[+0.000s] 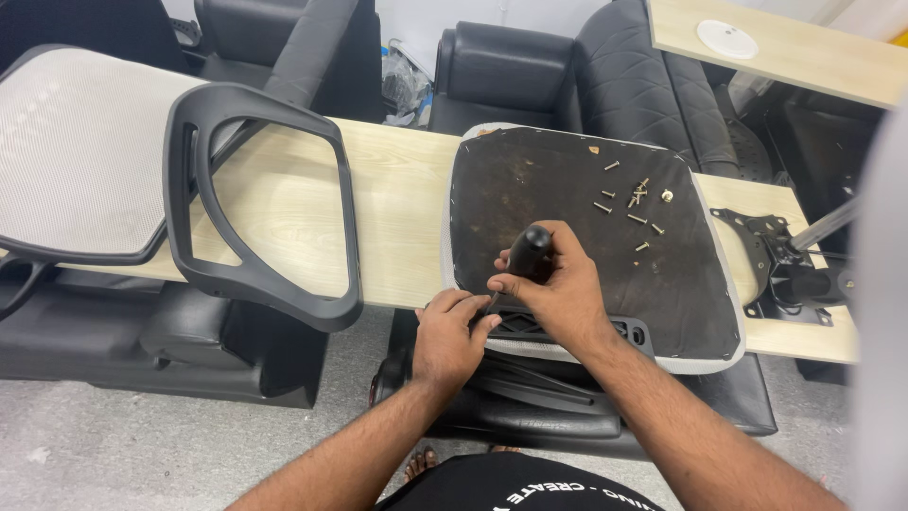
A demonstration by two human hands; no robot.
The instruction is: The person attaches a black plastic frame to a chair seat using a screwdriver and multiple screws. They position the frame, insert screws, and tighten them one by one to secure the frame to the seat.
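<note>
On upturned seat base [567, 189]: right hand [558, 293] grips black screwdriver [526, 257].

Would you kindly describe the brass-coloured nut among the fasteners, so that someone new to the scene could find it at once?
Start at the upturned chair seat, the dark panel lying across the light wooden table. On its far right part lies a scatter of loose screws. The nut sits at the right edge of that scatter: short, rounded and brass-coloured, while the screws are slim and silvery.

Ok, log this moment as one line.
right hand: grips screwdriver | left hand: steadies tip | seat base: upside down on table | screws: loose
</note>
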